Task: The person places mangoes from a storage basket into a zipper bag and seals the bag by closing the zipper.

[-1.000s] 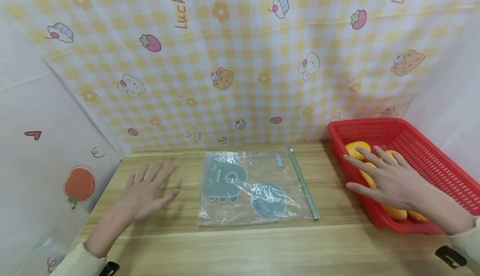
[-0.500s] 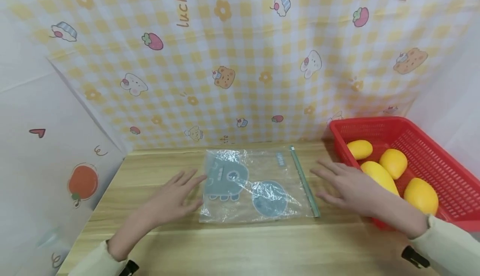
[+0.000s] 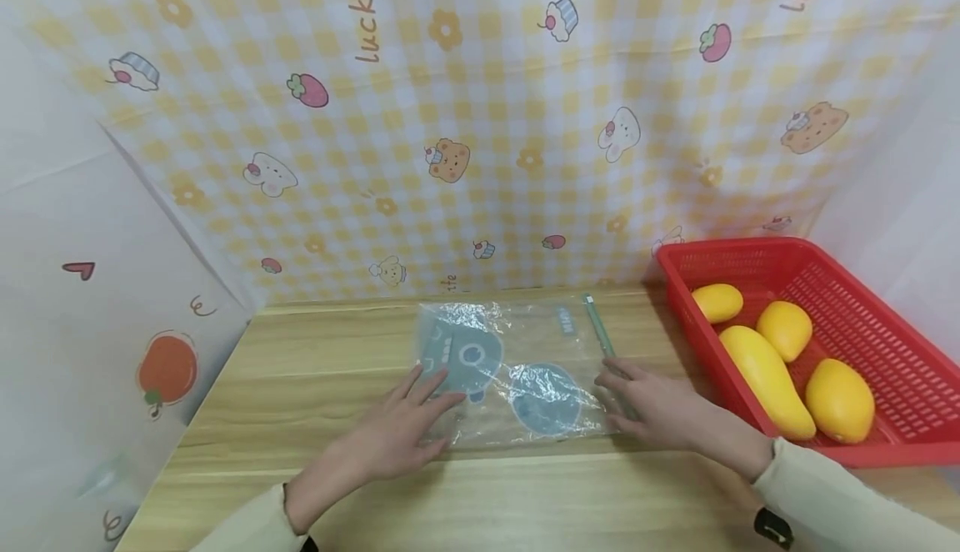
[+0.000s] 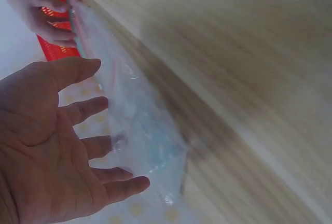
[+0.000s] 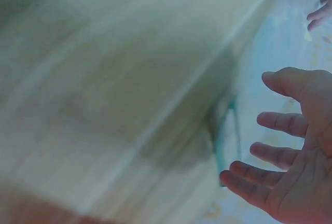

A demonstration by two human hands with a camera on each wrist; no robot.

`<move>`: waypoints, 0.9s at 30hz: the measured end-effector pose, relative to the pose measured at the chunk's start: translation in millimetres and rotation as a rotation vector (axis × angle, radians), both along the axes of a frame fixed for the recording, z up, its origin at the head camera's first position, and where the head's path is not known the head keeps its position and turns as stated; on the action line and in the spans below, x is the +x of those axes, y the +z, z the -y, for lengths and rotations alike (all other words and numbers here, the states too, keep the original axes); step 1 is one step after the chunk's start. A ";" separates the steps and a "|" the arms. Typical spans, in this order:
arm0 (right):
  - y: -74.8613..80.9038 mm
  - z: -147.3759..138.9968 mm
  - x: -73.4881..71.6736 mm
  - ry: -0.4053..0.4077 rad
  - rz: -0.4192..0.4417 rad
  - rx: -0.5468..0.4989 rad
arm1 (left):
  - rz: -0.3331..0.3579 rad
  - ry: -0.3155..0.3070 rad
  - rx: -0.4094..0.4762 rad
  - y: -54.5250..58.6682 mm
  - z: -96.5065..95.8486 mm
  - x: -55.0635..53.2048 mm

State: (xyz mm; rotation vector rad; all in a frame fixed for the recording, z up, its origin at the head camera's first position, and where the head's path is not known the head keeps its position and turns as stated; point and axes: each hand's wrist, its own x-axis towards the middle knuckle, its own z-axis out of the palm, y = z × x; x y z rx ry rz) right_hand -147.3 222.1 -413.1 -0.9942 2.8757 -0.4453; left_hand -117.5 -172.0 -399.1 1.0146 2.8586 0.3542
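A clear plastic zip bag [image 3: 487, 427] with blue-grey printed shapes lies flat on the wooden table. Its green slider strip [image 3: 597, 327] runs along the right side. Over the bag's left edge is my left hand [image 3: 397, 431], fingers spread and holding nothing. My right hand [image 3: 656, 406] hovers at the slider-strip side and covers the strip's lower part; its fingers are slightly bent and grip nothing. In the left wrist view, the left fingertips reach toward the bag [image 4: 145, 125]; whether they touch it I cannot tell.
To the right stands a red plastic basket [image 3: 892, 327] holding several yellow mangoes [image 3: 840, 400]. Behind the wooden table [image 3: 525, 502] hangs a yellow checked cloth [image 3: 495, 118] with cartoon prints. A white sheet [image 3: 60, 352] borders the left side.
Both hands have moved inward: the left from the bare table to the bag's left edge, the right from above the basket to the slider strip. The mangoes are now uncovered.
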 end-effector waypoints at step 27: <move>-28.2 10.7 -7.2 0.050 -0.003 -0.082 | 0.004 0.196 -0.187 -13.2 -60.8 -3.4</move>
